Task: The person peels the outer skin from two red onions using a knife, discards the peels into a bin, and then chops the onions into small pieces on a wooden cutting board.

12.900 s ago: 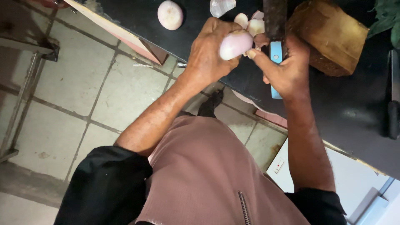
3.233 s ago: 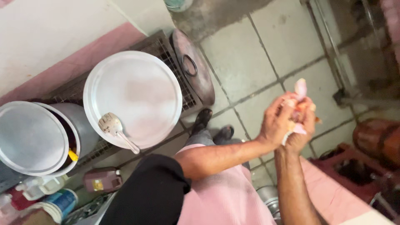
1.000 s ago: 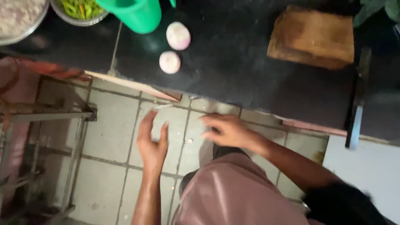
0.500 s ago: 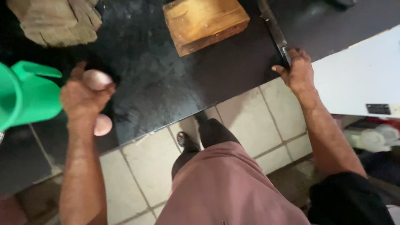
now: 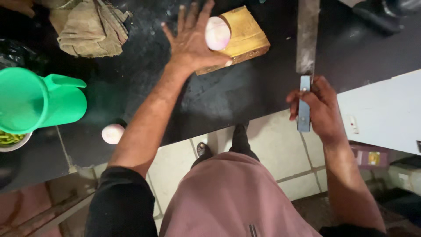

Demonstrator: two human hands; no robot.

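My left hand (image 5: 193, 41) holds a peeled pale pink onion (image 5: 217, 33) against its thumb side, fingers spread, over the near corner of a wooden chopping block (image 5: 241, 37) on the black counter (image 5: 245, 87). My right hand (image 5: 318, 107) grips the blue handle of a large knife (image 5: 306, 41); its long broad blade lies flat on the counter, pointing away from me. A second peeled onion (image 5: 112, 133) sits near the counter's front edge, beside my left forearm.
A green plastic jug (image 5: 37, 103) stands at the left, with a bowl of green chillies (image 5: 8, 139) below it. A crumpled brown cloth (image 5: 85, 28) lies at the back left. A white appliance top (image 5: 386, 114) adjoins the counter on the right. Tiled floor lies below.
My left hand has picked up one onion from beside the jug and carried it right to the chopping block. My right hand has closed on the knife handle.
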